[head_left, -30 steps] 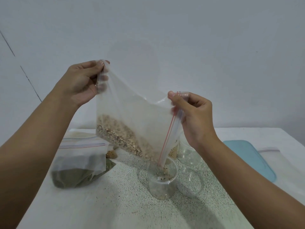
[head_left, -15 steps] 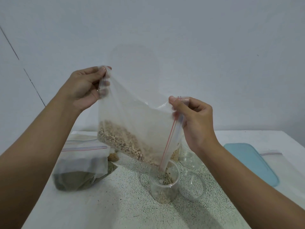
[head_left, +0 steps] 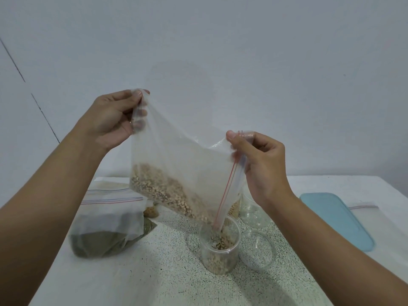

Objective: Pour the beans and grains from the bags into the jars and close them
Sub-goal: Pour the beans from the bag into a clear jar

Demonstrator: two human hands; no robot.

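A clear zip bag of pale beans (head_left: 176,173) hangs tilted above the table, its red-striped mouth pointing down into a clear jar (head_left: 219,255). My left hand (head_left: 112,120) pinches the raised bottom corner. My right hand (head_left: 260,164) pinches the upper end of the zip edge. Beans slide along the lower side of the bag and drop into the jar, which is partly filled. A clear round lid (head_left: 257,250) lies just right of the jar. Another clear jar (head_left: 254,210) stands behind, partly hidden by my right wrist.
A zip bag of dark green grains (head_left: 103,230) lies at the left, with another bag behind it. A light blue flat lid (head_left: 337,219) and an empty zip bag (head_left: 379,217) lie at the right. The speckled white table (head_left: 154,272) ends at the wall.
More beans have run from the bag into the jar, and its level has risen. Both hands sit slightly lower in the view; their grips are unchanged.
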